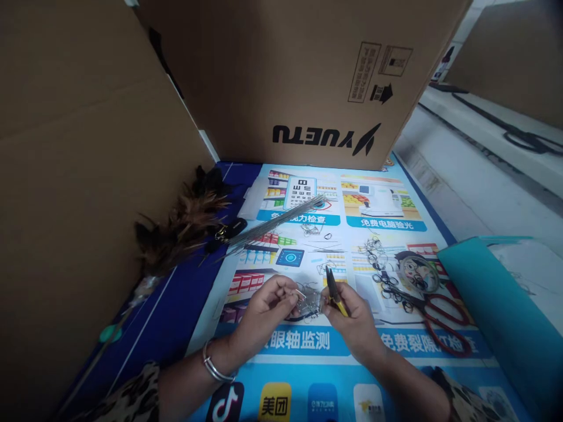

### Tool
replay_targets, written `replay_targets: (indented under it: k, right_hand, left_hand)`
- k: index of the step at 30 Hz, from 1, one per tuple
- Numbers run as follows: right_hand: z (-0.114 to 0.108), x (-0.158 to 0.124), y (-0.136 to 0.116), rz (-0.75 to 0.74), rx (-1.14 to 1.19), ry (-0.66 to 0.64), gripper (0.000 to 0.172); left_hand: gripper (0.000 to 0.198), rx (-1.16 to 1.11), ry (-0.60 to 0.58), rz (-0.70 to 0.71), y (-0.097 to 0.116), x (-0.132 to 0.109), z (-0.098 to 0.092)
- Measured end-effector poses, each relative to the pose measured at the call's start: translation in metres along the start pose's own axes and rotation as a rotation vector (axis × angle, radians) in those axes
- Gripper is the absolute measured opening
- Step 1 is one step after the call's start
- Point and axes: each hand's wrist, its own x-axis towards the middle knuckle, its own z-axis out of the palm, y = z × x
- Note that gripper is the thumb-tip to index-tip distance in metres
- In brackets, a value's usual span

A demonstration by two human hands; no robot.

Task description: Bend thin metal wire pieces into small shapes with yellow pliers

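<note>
My left hand [276, 302] is closed in a pinch on a thin piece of wire [301, 293]. In my right hand [352, 319] are yellow-handled pliers [333, 287], their dark jaws pointing away from me. The right fingertips also sit close to the wire work; whether they pinch a strand too I cannot tell. Between both hands lies a small tangle of bent wire pieces [311, 302], partly hidden by the fingers. Beyond them a long bundle of straight wires [281, 221] lies slantwise on the printed sheet [345, 258].
Red-handled scissors [446, 319], a roll of clear tape [417, 274] and small dark wire loops [380, 269] lie at the right, beside a teal box [497, 305]. Brown feathers [182, 223] are at the left. Cardboard walls [281, 76] stand behind and to the left.
</note>
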Motion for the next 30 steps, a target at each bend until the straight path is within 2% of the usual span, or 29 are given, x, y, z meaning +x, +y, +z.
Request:
replay_targets:
  k: [21,30]
  right_hand:
    - [0.0008,-0.0020,-0.0047,-0.034,-0.062,0.001,0.014]
    - [0.0007,-0.0028,-0.0003,-0.069,-0.094,-0.004,0.011]
  left_hand:
    - [0.011,0.084,0.030,0.080,-0.0036,-0.0030,-0.0017]
    - [0.008,0.164,0.033,0.183,-0.0057,-0.0038,-0.0030]
